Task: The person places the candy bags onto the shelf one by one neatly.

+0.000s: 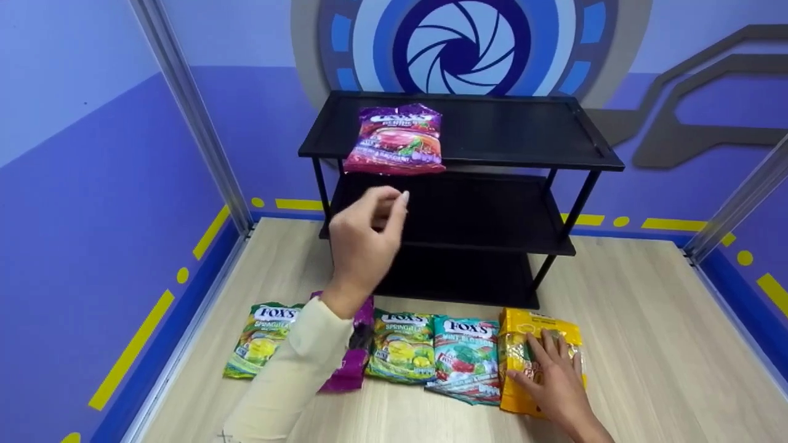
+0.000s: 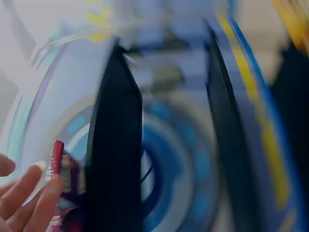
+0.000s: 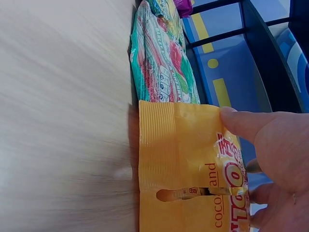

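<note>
At the lower right of the frame the right hand (image 1: 563, 384) rests, fingers spread, on a yellow bag (image 1: 517, 351). Leftward along the bottom lie a teal bag (image 1: 468, 360), a green bag (image 1: 401, 351), a purple bag (image 1: 351, 372) partly behind the cream sleeve (image 1: 295, 369), and another green bag (image 1: 265, 338). Mid-frame, the left hand (image 1: 366, 246) hovers, fingers loosely bent, thumb near forefinger, nothing pinched. Just beyond it, upper centre, a berry-coloured bag (image 1: 399, 141) lies on the black shelf's (image 1: 511, 132) top board, overhanging its front edge. Behind stands a blue-purple wall (image 1: 258, 123).
</note>
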`<action>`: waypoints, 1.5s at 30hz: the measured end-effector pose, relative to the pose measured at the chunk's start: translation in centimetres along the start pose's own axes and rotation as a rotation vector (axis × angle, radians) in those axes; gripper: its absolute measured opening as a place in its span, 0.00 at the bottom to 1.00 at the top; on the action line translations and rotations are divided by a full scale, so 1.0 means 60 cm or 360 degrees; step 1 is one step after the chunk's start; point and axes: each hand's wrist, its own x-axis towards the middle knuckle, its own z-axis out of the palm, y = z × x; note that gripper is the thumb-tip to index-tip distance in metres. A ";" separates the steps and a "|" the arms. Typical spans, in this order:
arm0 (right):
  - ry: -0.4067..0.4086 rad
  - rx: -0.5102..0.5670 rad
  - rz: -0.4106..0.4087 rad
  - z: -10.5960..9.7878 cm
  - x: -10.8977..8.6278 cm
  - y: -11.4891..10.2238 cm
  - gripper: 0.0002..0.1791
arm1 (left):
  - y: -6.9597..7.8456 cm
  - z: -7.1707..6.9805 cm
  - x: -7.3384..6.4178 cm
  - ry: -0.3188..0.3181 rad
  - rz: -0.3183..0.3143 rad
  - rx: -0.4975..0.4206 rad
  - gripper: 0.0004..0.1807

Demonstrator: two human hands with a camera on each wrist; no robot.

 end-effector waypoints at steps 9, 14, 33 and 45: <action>0.0002 -0.0007 0.0014 0.001 -0.001 0.001 0.53 | 0.001 -0.002 -0.016 -0.0415 0.0354 0.0867 0.30; -0.0015 0.0008 0.0019 0.001 -0.001 0.001 0.53 | -0.004 0.003 -0.022 -0.0630 0.0236 0.0962 0.38; -0.0022 0.0051 0.0017 0.003 0.001 -0.002 0.54 | -0.028 0.020 0.002 -0.0727 0.0159 0.1179 0.39; -0.0016 0.0061 0.0010 0.002 0.000 0.003 0.52 | -0.026 0.037 0.017 -0.0843 0.0079 0.1210 0.37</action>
